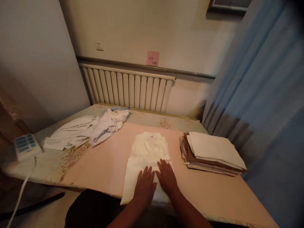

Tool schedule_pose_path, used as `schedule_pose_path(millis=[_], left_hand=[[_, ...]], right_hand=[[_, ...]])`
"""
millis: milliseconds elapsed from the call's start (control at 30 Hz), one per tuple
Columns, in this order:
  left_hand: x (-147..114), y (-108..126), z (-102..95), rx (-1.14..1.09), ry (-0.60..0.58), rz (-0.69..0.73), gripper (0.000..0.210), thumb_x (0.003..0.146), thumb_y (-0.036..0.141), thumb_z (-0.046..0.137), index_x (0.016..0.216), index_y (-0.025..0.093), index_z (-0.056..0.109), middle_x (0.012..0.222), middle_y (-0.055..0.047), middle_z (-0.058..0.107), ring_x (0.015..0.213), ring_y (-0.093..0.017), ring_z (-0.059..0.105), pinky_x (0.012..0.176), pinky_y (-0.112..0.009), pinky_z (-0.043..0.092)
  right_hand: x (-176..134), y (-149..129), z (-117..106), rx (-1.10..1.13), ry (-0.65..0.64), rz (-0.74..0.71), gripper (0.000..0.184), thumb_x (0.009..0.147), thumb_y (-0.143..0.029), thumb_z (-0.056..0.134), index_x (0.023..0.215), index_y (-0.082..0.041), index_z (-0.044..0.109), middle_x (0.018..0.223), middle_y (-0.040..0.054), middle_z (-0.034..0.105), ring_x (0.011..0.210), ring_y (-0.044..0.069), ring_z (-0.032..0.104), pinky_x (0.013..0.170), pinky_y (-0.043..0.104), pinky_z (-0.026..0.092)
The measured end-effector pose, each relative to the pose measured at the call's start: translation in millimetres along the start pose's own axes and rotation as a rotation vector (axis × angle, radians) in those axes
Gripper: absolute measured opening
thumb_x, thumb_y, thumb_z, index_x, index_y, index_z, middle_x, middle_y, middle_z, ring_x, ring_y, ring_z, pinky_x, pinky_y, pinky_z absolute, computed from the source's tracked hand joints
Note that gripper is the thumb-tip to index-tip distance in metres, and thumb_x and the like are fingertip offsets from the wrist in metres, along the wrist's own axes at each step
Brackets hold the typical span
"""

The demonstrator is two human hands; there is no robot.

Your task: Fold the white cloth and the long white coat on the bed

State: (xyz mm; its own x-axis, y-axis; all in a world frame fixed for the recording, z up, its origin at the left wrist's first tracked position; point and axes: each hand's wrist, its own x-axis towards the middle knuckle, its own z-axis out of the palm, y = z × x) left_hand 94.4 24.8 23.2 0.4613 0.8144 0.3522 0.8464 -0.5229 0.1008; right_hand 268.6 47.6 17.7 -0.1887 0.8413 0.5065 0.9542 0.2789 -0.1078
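Observation:
A white shirt (149, 147) lies on the pink cloth in front of me, its sides folded in and its collar at the far end. Both my hands rest on its lower half, palms down. My left hand (144, 185) is flat with the fingers stretched out. Close beside it, my right hand (167, 177) lies flat too, fingers spread toward the collar. Neither hand grips anything. The shirt's near edge reaches the table's front edge, partly covered by my hands and forearms.
A stack of folded clothes (215, 150) stands on the right, a white piece on top. Crumpled white garments (95, 128) lie at the back left. A white power strip (27, 147) with a cable sits at the left edge. Behind are a radiator (128, 88) and a blue curtain (256, 95).

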Motion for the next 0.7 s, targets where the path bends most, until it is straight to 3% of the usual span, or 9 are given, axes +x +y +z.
schedule_pose_path(millis=[167,467,700], left_hand=[[-2,15,8.3,-0.019,-0.025,0.022,0.057,0.086,0.028,0.045,0.143,0.026,0.037,0.148,-0.002,0.041,0.139,-0.027,0.032,0.111,-0.053,0.029],[1,-18,0.8,0.045,0.034,0.064,0.051,0.091,0.038,0.043,0.140,0.025,0.041,0.148,-0.004,0.041,0.138,-0.026,0.033,0.111,-0.050,0.029],[2,-24,-1.8,0.039,0.066,0.052,0.047,0.094,0.032,0.038,0.140,0.024,0.043,0.147,-0.004,0.043,0.139,-0.025,0.031,0.112,-0.049,0.029]], right_hand=[[-1,3,3,-0.013,-0.017,-0.005,0.040,0.095,-0.032,0.042,0.132,-0.019,0.052,0.142,0.0097,0.047,0.135,0.024,0.038,0.112,0.044,0.029],[1,3,0,0.009,-0.059,0.029,0.041,0.096,-0.034,0.042,0.132,-0.019,0.053,0.143,0.0092,0.046,0.136,0.024,0.037,0.113,0.043,0.027],[-2,-12,5,0.030,-0.128,0.098,0.045,0.094,-0.035,0.045,0.134,-0.016,0.051,0.142,0.0120,0.047,0.135,0.027,0.038,0.111,0.048,0.031]])
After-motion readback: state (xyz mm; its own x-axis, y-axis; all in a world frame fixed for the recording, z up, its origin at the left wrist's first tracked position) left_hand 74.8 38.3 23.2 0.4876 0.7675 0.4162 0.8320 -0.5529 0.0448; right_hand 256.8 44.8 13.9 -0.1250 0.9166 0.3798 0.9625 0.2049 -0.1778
